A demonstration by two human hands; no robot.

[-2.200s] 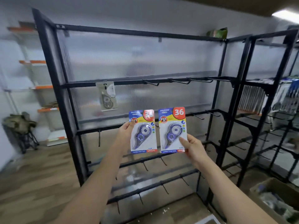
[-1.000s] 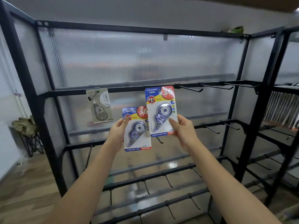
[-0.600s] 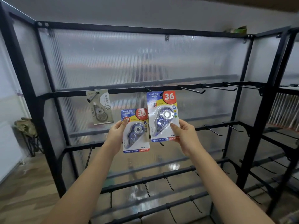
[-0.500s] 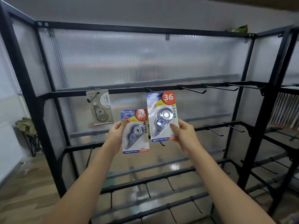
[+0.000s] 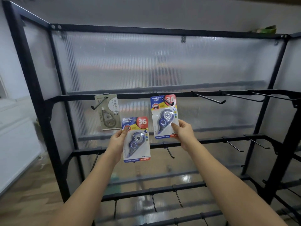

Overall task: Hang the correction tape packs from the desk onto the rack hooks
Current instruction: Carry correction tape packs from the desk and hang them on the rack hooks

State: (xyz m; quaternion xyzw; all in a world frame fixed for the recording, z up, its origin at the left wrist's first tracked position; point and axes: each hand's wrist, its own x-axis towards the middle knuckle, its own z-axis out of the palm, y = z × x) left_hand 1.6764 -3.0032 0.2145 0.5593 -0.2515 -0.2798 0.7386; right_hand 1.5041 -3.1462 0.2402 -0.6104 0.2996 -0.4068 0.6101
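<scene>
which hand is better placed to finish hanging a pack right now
Right. The right hand holds its pack with the top already at a hook on the upper bar; the left hand holds its pack lower, between bars.

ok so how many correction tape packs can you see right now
3. A grey pack hangs on the top rail's left hook; a blue pack in the right hand is threaded on the next hook; another blue pack is in the left hand.

Right hand (image 5: 183, 133) holds one blue pack (image 5: 164, 116) on a hook (image 5: 168, 101); left hand (image 5: 117, 141) holds another pack (image 5: 136, 139) lower.
</scene>
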